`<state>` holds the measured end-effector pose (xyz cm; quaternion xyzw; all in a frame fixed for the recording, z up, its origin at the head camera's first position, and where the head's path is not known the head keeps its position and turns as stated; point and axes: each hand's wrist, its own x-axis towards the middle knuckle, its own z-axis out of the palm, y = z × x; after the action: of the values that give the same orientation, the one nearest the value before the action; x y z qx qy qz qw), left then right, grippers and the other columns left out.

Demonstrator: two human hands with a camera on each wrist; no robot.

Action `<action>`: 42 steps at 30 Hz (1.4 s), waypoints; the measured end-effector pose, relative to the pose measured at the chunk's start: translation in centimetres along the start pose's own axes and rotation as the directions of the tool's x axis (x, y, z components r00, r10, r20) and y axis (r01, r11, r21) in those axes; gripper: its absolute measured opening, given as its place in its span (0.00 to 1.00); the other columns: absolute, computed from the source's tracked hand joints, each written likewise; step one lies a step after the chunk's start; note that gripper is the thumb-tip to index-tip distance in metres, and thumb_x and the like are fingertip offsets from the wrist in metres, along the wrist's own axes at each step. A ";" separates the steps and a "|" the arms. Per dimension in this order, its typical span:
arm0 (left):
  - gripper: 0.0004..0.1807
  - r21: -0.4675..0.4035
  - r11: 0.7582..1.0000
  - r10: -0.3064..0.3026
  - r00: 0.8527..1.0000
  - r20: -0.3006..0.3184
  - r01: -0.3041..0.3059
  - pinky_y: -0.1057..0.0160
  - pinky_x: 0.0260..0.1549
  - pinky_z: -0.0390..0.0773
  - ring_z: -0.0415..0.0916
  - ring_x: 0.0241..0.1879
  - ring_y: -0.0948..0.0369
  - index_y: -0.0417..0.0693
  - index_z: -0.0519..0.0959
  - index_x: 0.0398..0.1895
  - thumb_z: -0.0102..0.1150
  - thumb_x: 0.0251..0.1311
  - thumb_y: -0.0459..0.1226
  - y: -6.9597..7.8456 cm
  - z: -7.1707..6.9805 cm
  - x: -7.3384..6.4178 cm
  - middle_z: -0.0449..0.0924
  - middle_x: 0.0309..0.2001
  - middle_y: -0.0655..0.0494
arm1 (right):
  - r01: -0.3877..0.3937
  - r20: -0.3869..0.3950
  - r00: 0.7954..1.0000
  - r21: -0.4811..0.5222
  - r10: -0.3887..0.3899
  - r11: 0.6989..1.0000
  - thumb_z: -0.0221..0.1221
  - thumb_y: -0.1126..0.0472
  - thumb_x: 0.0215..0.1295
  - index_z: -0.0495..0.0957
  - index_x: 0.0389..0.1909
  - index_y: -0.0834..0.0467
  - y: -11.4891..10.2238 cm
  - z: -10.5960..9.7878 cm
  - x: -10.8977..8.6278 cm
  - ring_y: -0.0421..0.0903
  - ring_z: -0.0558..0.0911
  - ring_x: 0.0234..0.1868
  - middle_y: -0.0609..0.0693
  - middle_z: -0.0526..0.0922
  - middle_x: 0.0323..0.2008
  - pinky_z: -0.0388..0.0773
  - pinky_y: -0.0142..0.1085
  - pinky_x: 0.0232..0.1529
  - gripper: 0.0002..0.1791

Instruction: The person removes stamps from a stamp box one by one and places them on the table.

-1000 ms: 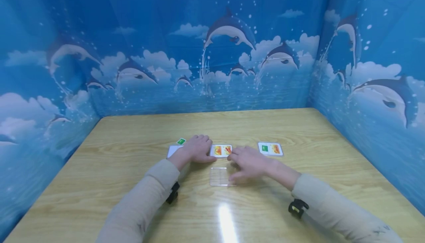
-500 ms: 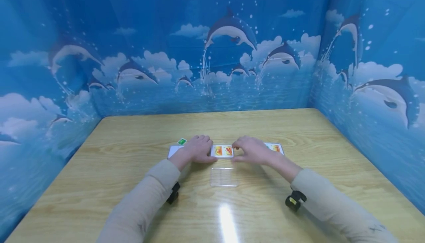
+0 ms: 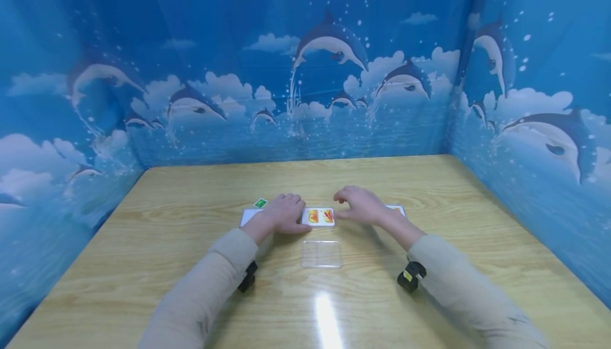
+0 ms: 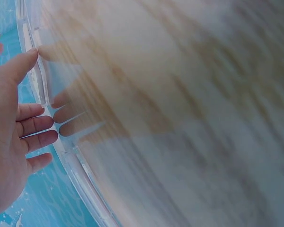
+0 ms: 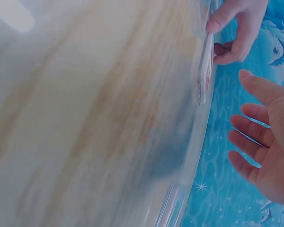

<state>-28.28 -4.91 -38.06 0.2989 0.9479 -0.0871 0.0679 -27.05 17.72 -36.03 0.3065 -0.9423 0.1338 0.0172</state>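
Note:
A flat white case with two orange and red food pictures lies mid-table. My left hand holds its left end, thumb along the near edge and fingers toward the far edge. In the right wrist view, that hand's thumb and curled finger sit at the end of the case. My right hand hovers just beyond the case's right end, its fingers loosely bent around nothing. The right wrist view shows this right hand with fingers spread, above the table. Nearer to me lies a clear plastic lid.
Behind my left hand a white card or case shows in part, with a small green picture tile beyond it. Another white case is mostly covered by my right hand. Dolphin-print curtains stand around the wooden table.
My right hand has moved from beside the clear lid up and away, past the right end of the middle case, now covering most of the right case. My left hand stays put.

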 end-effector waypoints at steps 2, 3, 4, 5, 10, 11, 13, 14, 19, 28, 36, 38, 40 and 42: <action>0.42 -0.001 1.000 -0.002 1.000 -0.002 0.002 0.55 0.55 0.64 0.68 0.51 0.55 0.43 0.69 0.58 0.45 0.55 0.67 0.0 0.0 0.0 0.71 0.50 0.49 | -0.025 0.018 1.000 0.037 0.025 0.999 0.64 0.50 0.55 0.76 0.50 0.62 0.2 0.0 0.4 0.49 0.77 0.44 0.54 0.79 0.42 0.74 0.43 0.46 0.25; 0.42 0.000 1.000 -0.002 1.000 -0.002 0.002 0.55 0.55 0.64 0.68 0.51 0.56 0.43 0.69 0.58 0.44 0.55 0.67 0.0 0.1 0.1 0.71 0.50 0.49 | -0.033 0.028 0.999 0.055 0.032 0.998 0.64 0.50 0.55 0.76 0.50 0.62 0.2 0.0 0.6 0.49 0.77 0.44 0.54 0.79 0.42 0.74 0.43 0.46 0.25; 0.42 0.000 1.000 -0.001 1.000 -0.002 0.001 0.55 0.55 0.65 0.68 0.51 0.55 0.43 0.69 0.58 0.45 0.55 0.67 0.0 0.0 0.1 0.72 0.50 0.49 | -0.049 0.042 0.998 0.075 0.046 0.996 0.64 0.50 0.56 0.76 0.50 0.63 0.3 0.0 0.7 0.50 0.77 0.44 0.54 0.79 0.42 0.74 0.43 0.46 0.25; 0.42 0.003 1.000 -0.001 1.000 0.000 0.001 0.55 0.55 0.64 0.68 0.51 0.55 0.43 0.69 0.58 0.44 0.55 0.67 0.0 0.0 0.1 0.71 0.50 0.49 | -0.065 0.054 0.997 0.099 0.060 0.993 0.64 0.51 0.56 0.76 0.50 0.63 0.3 -0.1 0.9 0.50 0.77 0.45 0.54 0.79 0.42 0.74 0.43 0.47 0.25; 0.42 0.014 1.000 0.001 1.000 0.002 -0.001 0.55 0.55 0.65 0.68 0.51 0.56 0.43 0.69 0.58 0.44 0.55 0.68 0.0 0.1 0.2 0.71 0.50 0.50 | -0.127 0.088 0.990 0.221 0.110 0.967 0.64 0.52 0.57 0.76 0.49 0.64 0.5 0.1 1.4 0.49 0.77 0.44 0.54 0.79 0.41 0.73 0.43 0.47 0.24; 0.42 0.014 1.000 0.000 1.000 0.002 0.000 0.55 0.55 0.65 0.68 0.51 0.56 0.44 0.69 0.58 0.44 0.55 0.68 0.0 0.1 0.2 0.71 0.50 0.50 | -0.136 0.092 0.989 0.242 0.117 0.961 0.64 0.52 0.56 0.76 0.49 0.64 0.6 0.2 1.5 0.49 0.77 0.44 0.54 0.79 0.41 0.73 0.42 0.47 0.24; 0.41 0.013 1.000 -0.001 1.000 0.000 0.001 0.55 0.55 0.65 0.68 0.50 0.56 0.43 0.69 0.58 0.44 0.55 0.67 0.0 0.0 0.2 0.72 0.50 0.50 | -0.135 0.096 0.989 0.266 0.113 0.954 0.64 0.53 0.56 0.76 0.48 0.65 0.8 0.3 1.7 0.49 0.77 0.43 0.54 0.79 0.40 0.73 0.42 0.46 0.24; 0.41 0.010 1.000 -0.001 1.000 -0.002 0.001 0.55 0.55 0.65 0.68 0.50 0.56 0.43 0.69 0.58 0.44 0.55 0.67 -0.1 0.0 0.2 0.72 0.50 0.50 | -0.137 0.098 0.989 0.273 0.114 0.952 0.64 0.53 0.56 0.76 0.48 0.65 0.9 0.4 1.8 0.49 0.77 0.43 0.53 0.79 0.40 0.73 0.42 0.46 0.24; 0.41 0.021 1.000 0.001 1.000 -0.005 -0.001 0.55 0.54 0.66 0.68 0.49 0.56 0.43 0.70 0.57 0.44 0.55 0.67 -0.1 -0.1 0.1 0.72 0.49 0.50 | -0.154 0.133 0.984 0.292 0.119 0.944 0.64 0.52 0.56 0.77 0.47 0.64 1.2 0.6 2.3 0.46 0.76 0.40 0.51 0.79 0.37 0.74 0.39 0.42 0.23; 0.41 0.016 1.000 0.000 1.000 0.001 0.000 0.55 0.55 0.65 0.68 0.50 0.56 0.43 0.69 0.58 0.45 0.55 0.67 0.1 -0.2 -0.1 0.71 0.50 0.50 | -0.152 0.181 0.978 0.313 0.099 0.937 0.65 0.54 0.56 0.76 0.45 0.64 1.4 1.5 2.7 0.43 0.74 0.34 0.49 0.78 0.33 0.72 0.35 0.39 0.21; 0.40 0.023 1.000 -0.002 1.000 0.006 0.002 0.56 0.53 0.66 0.68 0.49 0.56 0.44 0.70 0.57 0.45 0.55 0.67 0.1 -0.1 0.0 0.71 0.49 0.50 | -0.162 0.200 0.974 0.306 0.103 0.938 0.67 0.54 0.51 0.77 0.38 0.62 1.2 2.1 3.1 0.43 0.72 0.31 0.48 0.75 0.29 0.69 0.34 0.35 0.18; 0.40 0.025 1.000 -0.002 1.000 0.003 0.002 0.56 0.53 0.66 0.68 0.48 0.56 0.44 0.70 0.56 0.45 0.55 0.67 0.1 -0.1 0.1 0.71 0.49 0.50 | -0.164 0.198 0.974 0.300 0.107 0.940 0.68 0.55 0.50 0.77 0.37 0.61 1.2 2.2 3.2 0.43 0.71 0.31 0.48 0.75 0.28 0.69 0.34 0.34 0.17; 0.40 0.023 1.000 -0.003 1.000 0.001 0.003 0.56 0.52 0.66 0.68 0.48 0.56 0.44 0.70 0.56 0.45 0.55 0.67 0.0 0.0 0.1 0.71 0.49 0.50 | -0.168 0.197 0.974 0.296 0.113 0.940 0.68 0.55 0.49 0.77 0.36 0.60 1.3 2.4 3.3 0.43 0.71 0.30 0.48 0.74 0.28 0.68 0.34 0.34 0.16; 0.40 0.018 1.000 -0.005 1.000 0.000 0.005 0.56 0.53 0.66 0.68 0.48 0.56 0.44 0.70 0.56 0.45 0.55 0.67 0.0 0.0 0.2 0.71 0.49 0.50 | -0.178 0.197 0.973 0.297 0.122 0.938 0.68 0.56 0.49 0.77 0.35 0.59 1.3 2.6 3.4 0.43 0.70 0.30 0.48 0.73 0.27 0.68 0.34 0.34 0.16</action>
<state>-28.41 -4.85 -38.11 0.2971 0.9478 -0.0959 0.0649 -30.49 16.11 -38.46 0.2432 -0.9275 0.2548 -0.1251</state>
